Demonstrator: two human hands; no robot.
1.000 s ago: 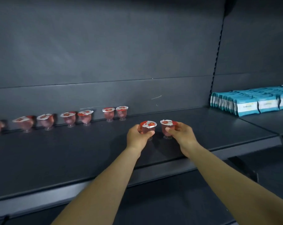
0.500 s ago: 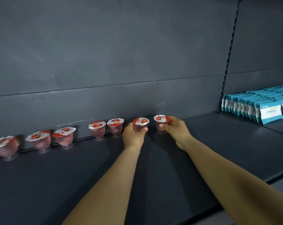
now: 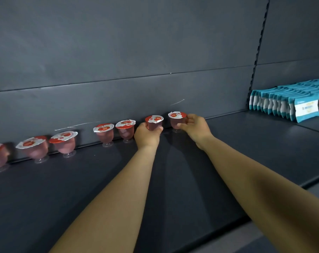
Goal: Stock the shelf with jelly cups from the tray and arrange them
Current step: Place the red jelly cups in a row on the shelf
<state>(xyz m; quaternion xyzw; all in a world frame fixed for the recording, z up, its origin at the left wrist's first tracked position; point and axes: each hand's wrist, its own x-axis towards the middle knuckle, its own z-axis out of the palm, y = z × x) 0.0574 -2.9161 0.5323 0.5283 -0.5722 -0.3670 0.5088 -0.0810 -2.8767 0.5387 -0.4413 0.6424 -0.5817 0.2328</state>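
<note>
Both hands reach to the back of the shelf (image 3: 228, 152): our left hand (image 3: 147, 135) curls round one jelly cup (image 3: 154, 122), our right hand (image 3: 196, 127) pinches another cup (image 3: 177, 119) just beside it. Left of our left hand, five more cups (image 3: 125, 128) line the back wall. Far right of our right hand stand blue packets (image 3: 290, 105).

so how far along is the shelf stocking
Done: five jelly cups stand in a row along the back wall. In hand: left hand and right hand each hold one more cup at the row's right end. Left: letting go, evening gaps; the tray is out of view.
</note>
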